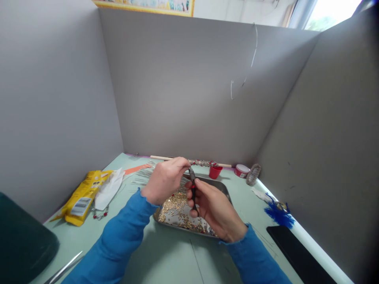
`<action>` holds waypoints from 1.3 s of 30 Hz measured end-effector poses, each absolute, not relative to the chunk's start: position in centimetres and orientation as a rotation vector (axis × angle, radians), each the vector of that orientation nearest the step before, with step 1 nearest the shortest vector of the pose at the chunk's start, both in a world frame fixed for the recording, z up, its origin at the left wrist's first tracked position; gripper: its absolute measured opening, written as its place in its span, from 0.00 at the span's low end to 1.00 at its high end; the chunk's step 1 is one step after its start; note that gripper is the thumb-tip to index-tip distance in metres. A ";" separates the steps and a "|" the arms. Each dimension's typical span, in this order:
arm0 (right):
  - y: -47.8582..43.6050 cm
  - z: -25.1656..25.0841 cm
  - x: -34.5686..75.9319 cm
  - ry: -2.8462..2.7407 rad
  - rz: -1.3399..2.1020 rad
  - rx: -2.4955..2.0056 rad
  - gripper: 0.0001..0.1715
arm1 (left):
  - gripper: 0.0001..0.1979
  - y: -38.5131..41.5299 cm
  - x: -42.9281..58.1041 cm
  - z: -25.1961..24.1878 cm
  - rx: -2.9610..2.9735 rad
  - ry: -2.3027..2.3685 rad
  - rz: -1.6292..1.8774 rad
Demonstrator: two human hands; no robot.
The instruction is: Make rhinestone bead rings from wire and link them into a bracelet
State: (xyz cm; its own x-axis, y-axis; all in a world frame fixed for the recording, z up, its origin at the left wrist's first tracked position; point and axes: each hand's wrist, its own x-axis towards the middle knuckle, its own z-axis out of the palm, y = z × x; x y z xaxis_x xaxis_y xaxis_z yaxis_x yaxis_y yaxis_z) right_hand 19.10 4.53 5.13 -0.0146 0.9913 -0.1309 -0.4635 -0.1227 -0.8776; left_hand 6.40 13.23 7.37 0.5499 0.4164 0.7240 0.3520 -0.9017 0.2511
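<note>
My right hand (217,211) is closed around a small pair of pliers (193,193) with dark handles, its jaws pointing up and away. My left hand (166,177) is pinched right beside the jaws; whatever its fingertips hold is too small to make out. Beneath both hands lies a metal tray (186,228), partly hidden by them. Many gold beads (173,207) are spread inside it, with a few red ones. A bundle of thin wires (145,175) reaches over the tray's far left side.
Behind the tray are a bead-wrapped wooden rod (164,158), a red cup (215,172) and a round tin (242,170). A yellow packet (84,195) and dark green container (23,240) stand left. Blue threads (278,215) and a black slab (299,250) lie right. Grey panels (183,86) enclose the table.
</note>
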 end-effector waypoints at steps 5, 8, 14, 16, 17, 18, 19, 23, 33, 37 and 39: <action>4.4 5.4 19.2 -0.769 1.509 -0.926 0.12 | 0.08 13.7 6.3 7.1 2.709 0.603 1.324; 4.3 5.5 19.1 -0.755 1.523 -0.924 0.12 | 0.08 13.7 6.3 7.1 2.710 0.600 1.316; 4.4 5.4 19.2 -0.741 1.531 -0.912 0.11 | 0.09 13.5 6.3 7.1 2.712 0.585 1.315; 4.4 5.4 19.2 -0.741 1.529 -0.911 0.11 | 0.09 13.5 6.3 7.2 2.704 0.583 1.313; 4.4 5.4 19.2 -0.742 1.528 -0.911 0.11 | 0.09 13.5 6.3 7.2 2.696 0.584 1.314; 4.4 5.4 19.2 -0.741 1.527 -0.912 0.11 | 0.09 13.4 6.3 7.3 2.684 0.589 1.315; 4.4 5.3 19.2 -0.741 1.525 -0.914 0.12 | 0.09 13.4 6.3 7.3 2.664 0.596 1.319; 4.4 5.2 19.1 -0.753 1.511 -0.907 0.13 | 0.09 13.1 6.3 7.7 2.492 0.662 1.323; 4.2 5.4 18.9 -0.749 1.519 -0.901 0.13 | 0.07 13.5 6.2 7.5 2.135 0.693 1.234; 4.3 5.4 18.8 -0.740 1.520 -0.908 0.13 | 0.07 13.4 6.2 7.7 2.224 0.703 1.248; 4.3 5.4 18.9 -0.739 1.518 -0.907 0.12 | 0.07 13.3 6.2 7.8 2.253 0.709 1.266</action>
